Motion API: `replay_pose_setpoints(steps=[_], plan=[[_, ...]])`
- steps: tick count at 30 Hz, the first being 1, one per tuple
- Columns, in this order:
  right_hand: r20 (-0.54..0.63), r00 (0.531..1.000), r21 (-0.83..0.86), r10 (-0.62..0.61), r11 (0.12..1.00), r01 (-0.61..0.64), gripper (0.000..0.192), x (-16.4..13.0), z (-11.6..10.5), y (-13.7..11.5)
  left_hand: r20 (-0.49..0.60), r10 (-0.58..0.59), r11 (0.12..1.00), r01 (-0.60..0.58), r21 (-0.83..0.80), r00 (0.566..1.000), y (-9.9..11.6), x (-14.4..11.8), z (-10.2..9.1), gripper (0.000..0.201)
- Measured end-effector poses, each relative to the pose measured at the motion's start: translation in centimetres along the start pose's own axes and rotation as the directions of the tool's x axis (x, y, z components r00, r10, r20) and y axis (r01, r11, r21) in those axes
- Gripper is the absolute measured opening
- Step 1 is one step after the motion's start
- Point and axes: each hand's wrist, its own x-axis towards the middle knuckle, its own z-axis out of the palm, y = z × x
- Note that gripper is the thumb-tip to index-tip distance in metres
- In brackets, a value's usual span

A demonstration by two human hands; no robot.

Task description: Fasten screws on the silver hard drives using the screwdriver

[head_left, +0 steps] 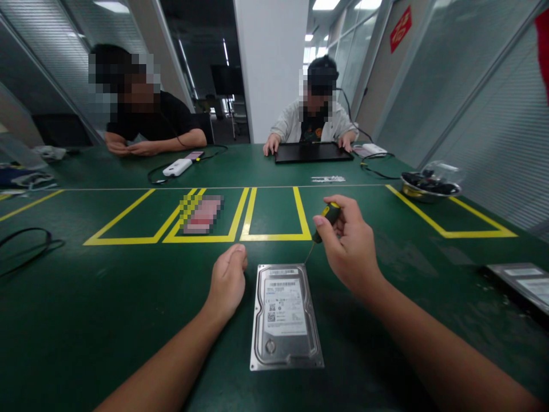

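- Your right hand [349, 243] grips a screwdriver [323, 222] by its yellow-and-black handle, fingers wrapped round it, thumb on the near side.
- The thin shaft slants down and to the left; its tip sits at the far right corner of the hard drive [285, 316], though you cannot tell whether it actually touches the screw there.
- The hard drive lies flat on the green bench [86, 320], label up, near you and about midway between your two forearms.
- Your left hand [229, 280] rests on the bench just beside the drive's far left corner, fingers curled loosely under, holding nothing; whether it touches the casing is unclear.
- Beyond the drive, yellow tape [274, 236] marks out boxes on the bench.
- To the far right a metal bowl [429, 191] holds dark parts, and at the near right edge lies another drive [521, 283], only partly in view.
- At the far side two people sit: one on the left with hands folded by a white device [177, 167], one in the middle with both hands on a black tray [313, 152].
- A black cable [26, 243] loops at the left.
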Motion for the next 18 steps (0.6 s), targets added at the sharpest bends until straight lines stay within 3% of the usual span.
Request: replay_pose_setpoints(steps=[18], plan=[[-0.035,0.999,-0.045,-0.001,0.999,-0.001,0.025,0.1,-0.09,0.29,0.009,-0.007,1.0,0.007,0.01,1.0,-0.14,0.05,0.05,0.037]])
